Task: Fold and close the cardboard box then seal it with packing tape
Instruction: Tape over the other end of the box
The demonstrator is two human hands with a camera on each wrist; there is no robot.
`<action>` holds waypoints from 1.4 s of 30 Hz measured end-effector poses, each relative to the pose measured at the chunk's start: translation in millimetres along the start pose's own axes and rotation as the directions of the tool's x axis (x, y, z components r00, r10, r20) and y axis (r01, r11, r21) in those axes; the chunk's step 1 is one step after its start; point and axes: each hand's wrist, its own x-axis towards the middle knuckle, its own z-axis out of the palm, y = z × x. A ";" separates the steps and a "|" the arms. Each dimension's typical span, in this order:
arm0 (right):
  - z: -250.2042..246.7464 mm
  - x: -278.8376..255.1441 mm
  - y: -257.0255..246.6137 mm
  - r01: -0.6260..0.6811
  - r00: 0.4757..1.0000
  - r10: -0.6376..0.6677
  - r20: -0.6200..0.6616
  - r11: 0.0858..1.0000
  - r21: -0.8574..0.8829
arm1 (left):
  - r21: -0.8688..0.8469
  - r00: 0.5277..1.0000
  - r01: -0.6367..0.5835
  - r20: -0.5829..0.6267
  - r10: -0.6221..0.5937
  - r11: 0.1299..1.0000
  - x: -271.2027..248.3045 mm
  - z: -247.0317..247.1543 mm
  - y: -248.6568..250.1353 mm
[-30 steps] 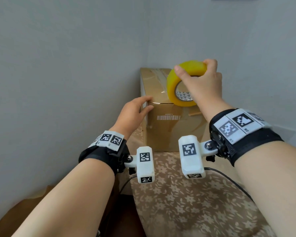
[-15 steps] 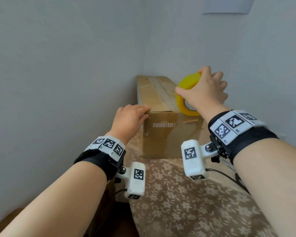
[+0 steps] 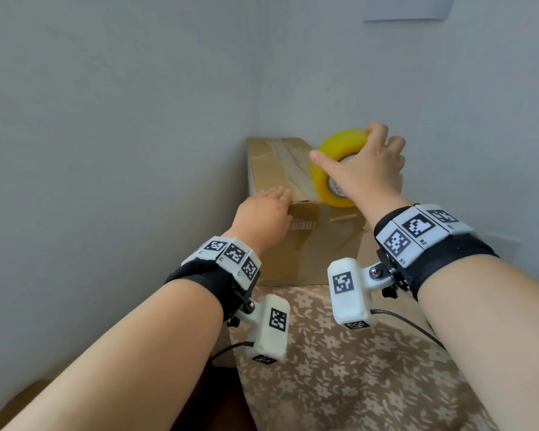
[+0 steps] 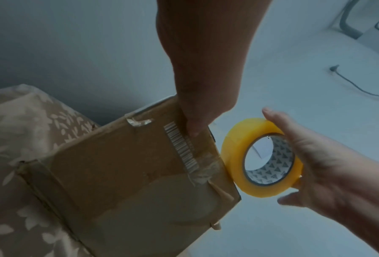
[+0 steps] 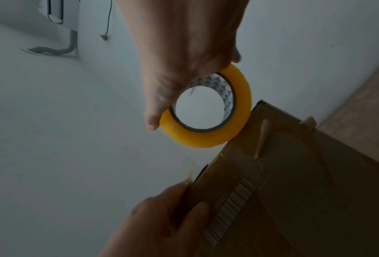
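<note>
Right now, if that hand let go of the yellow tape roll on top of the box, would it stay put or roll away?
It would probably roll. The tape roll stands on its round edge on the box, kept upright only by the right hand. It might also tip flat, being narrow for its height. A strip seems to run from it to the box edge under the left hand, which might check it.

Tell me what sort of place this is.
Probably a corner of a home room: plain pale walls meet behind the cardboard box, which stands on a floral-patterned cloth; a wall-mounted unit with a hose looks domestic.
</note>
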 end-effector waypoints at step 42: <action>-11.8 11.2 39.2 -0.081 0.993 0.077 -0.093 0.996 -0.034 | 0.051 1.000 -0.016 0.013 0.015 0.999 9.9 -3.8 18.5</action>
